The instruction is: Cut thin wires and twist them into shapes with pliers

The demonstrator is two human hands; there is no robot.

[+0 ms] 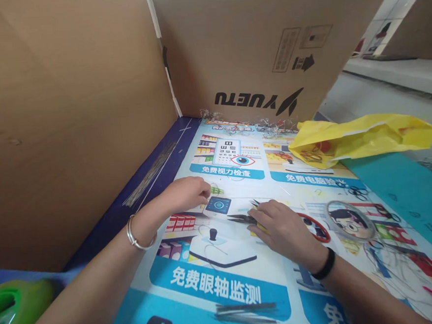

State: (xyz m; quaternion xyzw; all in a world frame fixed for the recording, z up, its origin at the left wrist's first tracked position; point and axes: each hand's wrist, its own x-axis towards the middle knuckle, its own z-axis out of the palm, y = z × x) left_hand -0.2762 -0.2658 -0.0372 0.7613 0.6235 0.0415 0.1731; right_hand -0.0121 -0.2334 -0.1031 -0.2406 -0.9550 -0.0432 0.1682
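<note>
My right hand [279,226] is closed around pliers [244,219] with dark pointed jaws and yellow handles, the jaws aimed left and slightly apart. My left hand [188,192] is pinched shut above the printed poster, a little left of the pliers. A faint thin wire [240,198] seems to run from its fingertips toward my right hand. Straight cut wires lie in one bundle [150,174] at the left edge and another bundle [247,315] at the front. Beside my right hand is a round clear dish or roll [349,221].
Tall cardboard panels stand at the left [68,118] and back [230,47]. A yellow plastic bag [365,136] lies at right. Green tape roll [21,311] sits front left. Tangled wire scraps [276,125] lie along the back panel, with loose wires [389,268] at right.
</note>
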